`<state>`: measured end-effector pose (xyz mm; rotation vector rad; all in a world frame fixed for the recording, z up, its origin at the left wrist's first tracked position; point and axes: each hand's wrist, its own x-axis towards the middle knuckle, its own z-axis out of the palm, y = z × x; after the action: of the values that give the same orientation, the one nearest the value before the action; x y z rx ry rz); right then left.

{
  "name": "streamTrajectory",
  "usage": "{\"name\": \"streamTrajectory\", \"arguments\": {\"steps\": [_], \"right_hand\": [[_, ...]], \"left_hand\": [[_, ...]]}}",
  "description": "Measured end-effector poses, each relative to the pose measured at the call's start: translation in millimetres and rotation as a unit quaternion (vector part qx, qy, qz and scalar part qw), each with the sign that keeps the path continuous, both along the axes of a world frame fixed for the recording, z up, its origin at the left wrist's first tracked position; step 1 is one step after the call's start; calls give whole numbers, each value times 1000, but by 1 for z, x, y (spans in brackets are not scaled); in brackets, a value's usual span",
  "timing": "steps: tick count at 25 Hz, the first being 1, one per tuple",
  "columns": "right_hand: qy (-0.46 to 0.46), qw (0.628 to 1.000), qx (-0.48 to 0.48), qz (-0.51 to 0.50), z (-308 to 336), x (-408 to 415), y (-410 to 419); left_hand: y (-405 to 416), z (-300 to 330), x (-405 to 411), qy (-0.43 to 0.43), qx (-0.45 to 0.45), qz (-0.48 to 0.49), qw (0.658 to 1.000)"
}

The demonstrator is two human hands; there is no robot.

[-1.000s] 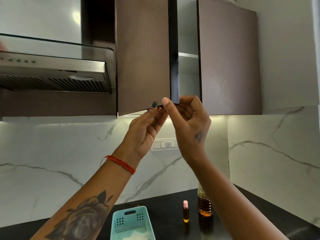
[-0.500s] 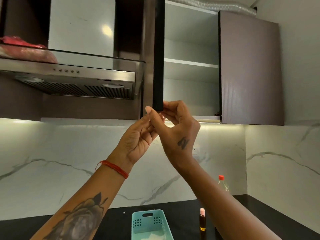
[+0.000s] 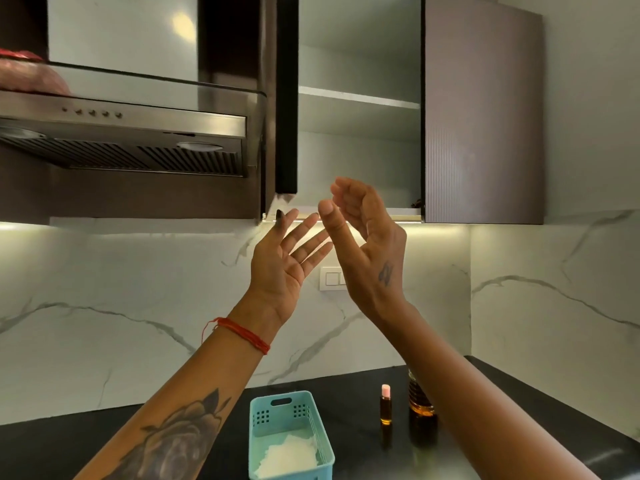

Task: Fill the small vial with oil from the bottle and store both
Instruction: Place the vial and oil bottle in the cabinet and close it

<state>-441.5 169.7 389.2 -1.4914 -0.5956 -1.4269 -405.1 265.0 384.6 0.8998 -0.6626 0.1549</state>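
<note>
Both our hands off cabinet door (image 3: 286, 95) now: left hand (image 3: 281, 263) grip spread, right hand (image 3: 367, 244) loosely apart, empty. Vial (image 3: 385, 405) beside oil bottle (image 3: 420, 403) on bench (image 3: 349, 403). No readable writing.

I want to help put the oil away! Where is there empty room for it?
The open cupboard's lower white shelf looks bare, between the dark open door and the closed brown door. The black counter is bare between the turquoise plastic basket and the small pink-capped vial. Vial and oil bottle crowd together.
</note>
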Motion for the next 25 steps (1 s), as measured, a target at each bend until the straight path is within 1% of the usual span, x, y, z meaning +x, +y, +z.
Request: {"name": "streamTrajectory", "arguments": {"steps": [3, 6, 10, 15, 19, 25], "right_hand": [[25, 1000, -4, -11, -7, 8, -24], [47, 999, -5, -13, -17, 20, -58], [103, 995, -8, -16, -36, 44, -116], [145, 989, -15, -24, -69, 79, -197], [193, 981, -18, -14, -99, 107, -249], [269, 963, 9, 6, -150, 152, -306]], "left_hand": [[-25, -6, 2, -28, 52, 86, 995], [-57, -16, 15, -24, 68, 130, 989], [-110, -35, 39, -23, 91, 188, 978], [-182, -67, 74, -6, 107, 237, 966], [-224, -92, 103, 24, 126, 258, 958], [-264, -142, 151, 93, 148, 253, 952]]}}
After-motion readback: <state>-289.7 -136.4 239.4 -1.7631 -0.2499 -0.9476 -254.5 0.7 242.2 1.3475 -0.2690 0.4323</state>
